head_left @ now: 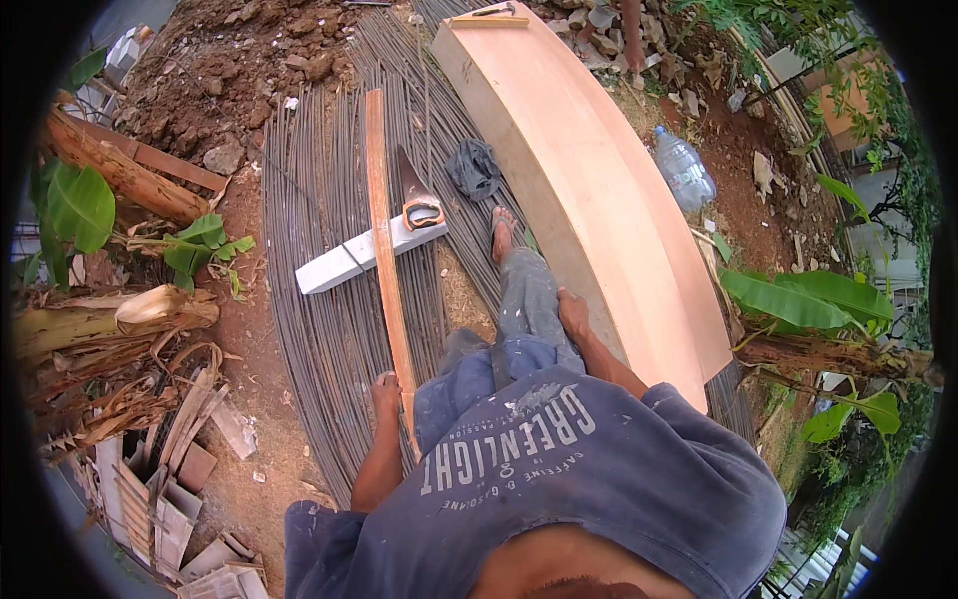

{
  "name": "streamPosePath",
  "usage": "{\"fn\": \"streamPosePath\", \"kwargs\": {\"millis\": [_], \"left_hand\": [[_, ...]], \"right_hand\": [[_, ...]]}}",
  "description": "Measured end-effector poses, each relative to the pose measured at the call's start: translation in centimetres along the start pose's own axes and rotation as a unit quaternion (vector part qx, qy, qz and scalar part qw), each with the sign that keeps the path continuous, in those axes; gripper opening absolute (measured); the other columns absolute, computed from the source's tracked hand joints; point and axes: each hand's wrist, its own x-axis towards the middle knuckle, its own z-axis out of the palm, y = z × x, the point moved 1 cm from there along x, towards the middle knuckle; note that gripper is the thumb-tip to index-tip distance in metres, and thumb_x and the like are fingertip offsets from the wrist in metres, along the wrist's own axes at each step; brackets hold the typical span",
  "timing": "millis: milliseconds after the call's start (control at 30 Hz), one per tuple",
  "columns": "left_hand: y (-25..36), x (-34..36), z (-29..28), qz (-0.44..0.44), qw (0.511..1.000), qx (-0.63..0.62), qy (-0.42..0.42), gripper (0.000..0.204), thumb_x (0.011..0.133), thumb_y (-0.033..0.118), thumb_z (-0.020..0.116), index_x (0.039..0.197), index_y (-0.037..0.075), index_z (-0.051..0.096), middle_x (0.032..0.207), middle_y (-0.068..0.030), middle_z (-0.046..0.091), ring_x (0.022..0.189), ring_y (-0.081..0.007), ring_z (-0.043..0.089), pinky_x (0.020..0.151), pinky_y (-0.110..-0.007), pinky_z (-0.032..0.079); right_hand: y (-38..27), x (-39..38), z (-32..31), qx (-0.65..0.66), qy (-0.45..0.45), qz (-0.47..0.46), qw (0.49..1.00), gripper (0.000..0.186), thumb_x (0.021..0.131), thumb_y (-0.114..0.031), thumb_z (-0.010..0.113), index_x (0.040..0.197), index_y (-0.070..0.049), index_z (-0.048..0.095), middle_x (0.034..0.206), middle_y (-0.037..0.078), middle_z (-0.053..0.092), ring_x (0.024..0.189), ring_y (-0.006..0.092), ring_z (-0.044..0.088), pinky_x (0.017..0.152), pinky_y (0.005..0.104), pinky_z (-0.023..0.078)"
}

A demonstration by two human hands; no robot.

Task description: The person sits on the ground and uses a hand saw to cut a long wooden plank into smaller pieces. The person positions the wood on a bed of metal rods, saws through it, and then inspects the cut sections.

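Note:
My left hand is closed at the near end of a long, narrow wooden strip, on its left edge. The strip runs away from me over a white rectangular block. On the block's right end rests a handsaw with an orange and black handle, its dark blade pointing away. My right hand hangs low beside my right trouser leg, by the side edge of a long stack of plywood sheets. Its fingers are partly hidden, and whether they grip anything does not show.
Long steel rods cover the ground under the strip and block. A crumpled black bag lies beside the plywood. Beyond its right edge is a large clear plastic bottle. A hammer lies at the far end. Scrap wood is piled near left.

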Motion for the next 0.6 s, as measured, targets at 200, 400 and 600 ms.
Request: {"fn": "streamPosePath", "kwargs": {"millis": [200,400,600], "left_hand": [[-2.3,-2.2,0.9,-0.066,0.997,0.03,-0.011,0.029,0.091,0.028,0.056,0.095,0.0,0.065,0.076,-0.004,0.06,0.058,-0.0138,0.058,0.048,-0.028,0.043],[2.4,-3.6,5.4,-0.096,0.989,0.111,0.026,0.024,0.09,0.021,0.052,0.081,0.002,0.063,0.073,-0.0052,0.061,0.062,-0.0169,0.06,0.056,-0.033,0.045],[19.7,0.0,17.1,-0.094,0.993,0.07,0.024,0.036,0.091,0.026,0.058,0.112,-0.003,0.063,0.098,-0.0135,0.067,0.095,-0.0244,0.062,0.088,-0.033,0.045]], "right_hand": [[-1.2,6.8,2.1,-0.048,-0.036,0.018,0.998,0.046,0.089,-0.04,0.053,0.091,0.003,0.069,0.089,0.025,0.069,0.091,0.0381,0.066,0.083,0.0435,0.047],[-4.2,19.9,2.0,0.006,-0.167,0.08,0.983,0.034,0.085,-0.027,0.056,0.094,0.003,0.07,0.088,0.019,0.071,0.084,0.029,0.067,0.078,0.0347,0.049],[-7.4,33.1,2.9,-0.176,-0.23,0.03,0.957,0.03,0.085,-0.023,0.056,0.096,0.003,0.068,0.072,0.009,0.067,0.059,0.0142,0.06,0.056,0.0277,0.048]]}}
